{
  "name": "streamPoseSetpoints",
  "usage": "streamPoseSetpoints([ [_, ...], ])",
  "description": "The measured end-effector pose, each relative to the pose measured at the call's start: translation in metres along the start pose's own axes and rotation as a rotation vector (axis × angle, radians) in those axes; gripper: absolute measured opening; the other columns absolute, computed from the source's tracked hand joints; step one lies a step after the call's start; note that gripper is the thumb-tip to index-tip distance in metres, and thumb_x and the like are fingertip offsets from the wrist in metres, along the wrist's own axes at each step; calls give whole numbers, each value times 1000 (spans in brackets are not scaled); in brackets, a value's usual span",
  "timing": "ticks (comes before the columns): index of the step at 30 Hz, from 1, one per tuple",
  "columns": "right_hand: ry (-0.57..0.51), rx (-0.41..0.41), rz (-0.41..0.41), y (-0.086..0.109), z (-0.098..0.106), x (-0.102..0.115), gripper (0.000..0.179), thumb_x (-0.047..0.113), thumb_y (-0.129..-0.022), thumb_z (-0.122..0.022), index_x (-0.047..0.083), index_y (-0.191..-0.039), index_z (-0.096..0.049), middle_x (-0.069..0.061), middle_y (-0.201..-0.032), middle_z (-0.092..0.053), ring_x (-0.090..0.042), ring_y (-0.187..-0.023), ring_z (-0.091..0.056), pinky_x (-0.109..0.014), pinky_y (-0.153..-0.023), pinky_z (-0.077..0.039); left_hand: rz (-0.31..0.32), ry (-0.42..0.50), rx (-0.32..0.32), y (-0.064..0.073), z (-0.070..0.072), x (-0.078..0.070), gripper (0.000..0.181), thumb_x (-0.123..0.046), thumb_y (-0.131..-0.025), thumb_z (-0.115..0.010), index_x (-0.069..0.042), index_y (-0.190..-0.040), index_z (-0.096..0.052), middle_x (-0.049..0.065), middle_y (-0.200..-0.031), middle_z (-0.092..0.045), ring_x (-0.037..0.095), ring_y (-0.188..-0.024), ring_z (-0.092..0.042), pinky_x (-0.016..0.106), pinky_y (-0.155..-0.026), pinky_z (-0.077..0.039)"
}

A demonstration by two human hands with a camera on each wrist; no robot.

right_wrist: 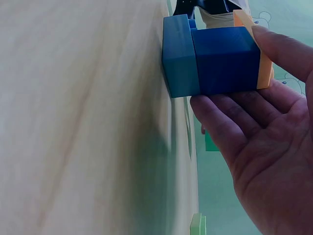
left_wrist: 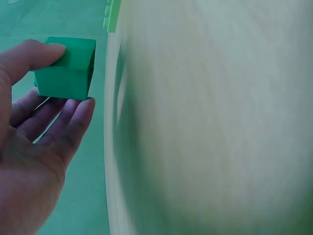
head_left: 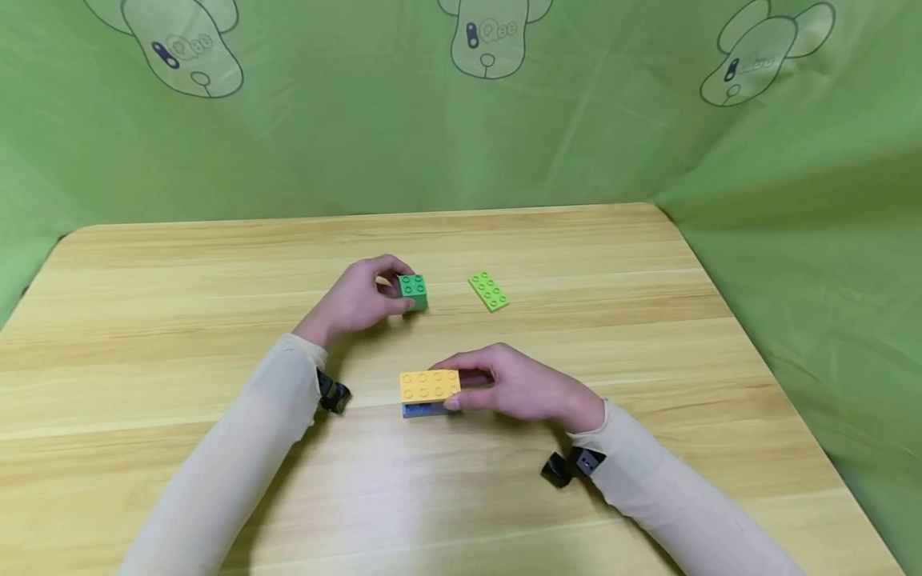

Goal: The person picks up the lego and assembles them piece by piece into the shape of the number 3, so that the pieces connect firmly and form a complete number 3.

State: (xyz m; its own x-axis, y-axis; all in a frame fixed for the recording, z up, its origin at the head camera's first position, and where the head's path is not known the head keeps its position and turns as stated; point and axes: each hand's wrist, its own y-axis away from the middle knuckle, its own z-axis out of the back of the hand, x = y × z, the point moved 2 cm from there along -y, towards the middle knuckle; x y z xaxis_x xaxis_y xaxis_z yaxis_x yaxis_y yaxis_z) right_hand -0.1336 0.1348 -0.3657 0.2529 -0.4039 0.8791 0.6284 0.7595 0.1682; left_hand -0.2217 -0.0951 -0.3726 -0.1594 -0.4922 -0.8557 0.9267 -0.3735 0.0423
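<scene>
My left hand [head_left: 360, 296] pinches a dark green toy brick [head_left: 413, 292] with studs on top, thumb on one side and fingers on the other. In the left wrist view, that green brick [left_wrist: 68, 68] shows close beside the tabletop. Nearer the front, my right hand [head_left: 522, 384] grips a brick stack between thumb and fingers. On top of the stack is a yellow eight-stud plate [head_left: 430, 386]. The right wrist view shows a dark blue brick [right_wrist: 227, 58] under the plate and a lighter blue brick [right_wrist: 181, 56] at the bottom, close over the table.
A lime green studded plate [head_left: 488, 291] lies on the wooden table [head_left: 180, 336], right of the green brick. Green cloth [head_left: 346, 144] with printed cartoon heads hangs behind the table and along its sides. Black wrist cameras [head_left: 572, 466] sit on both sleeves.
</scene>
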Motion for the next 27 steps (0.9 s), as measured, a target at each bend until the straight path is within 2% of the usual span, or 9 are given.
streamPoseSetpoints([
  [6,-25,8,20,-1,0,0,41,20,-93,-71,9,-131,-62,3,-114,-67,-16,-101,-61,-34,-89,-53,-35,47,-20,6,0,-2,36,-11,-85,-77,-5,-118,-63,8,-108,-61,24,-102,-57,35,-94,-49],
  [20,7,-1,-18,0,0,1,40,21,-92,-72,14,-131,-63,10,-112,-67,-12,-97,-60,-34,-88,-53,-37,55,-17,13,1,0,36,-14,-86,-77,-8,-119,-63,5,-113,-61,22,-106,-58,35,-96,-49],
  [27,8,-5,-22,-1,0,2,41,20,-91,-74,13,-130,-64,10,-111,-68,-9,-98,-62,-32,-89,-53,-58,100,-10,18,-2,-7,38,-14,-84,-79,-6,-118,-64,5,-111,-62,22,-103,-60,34,-94,-50],
])
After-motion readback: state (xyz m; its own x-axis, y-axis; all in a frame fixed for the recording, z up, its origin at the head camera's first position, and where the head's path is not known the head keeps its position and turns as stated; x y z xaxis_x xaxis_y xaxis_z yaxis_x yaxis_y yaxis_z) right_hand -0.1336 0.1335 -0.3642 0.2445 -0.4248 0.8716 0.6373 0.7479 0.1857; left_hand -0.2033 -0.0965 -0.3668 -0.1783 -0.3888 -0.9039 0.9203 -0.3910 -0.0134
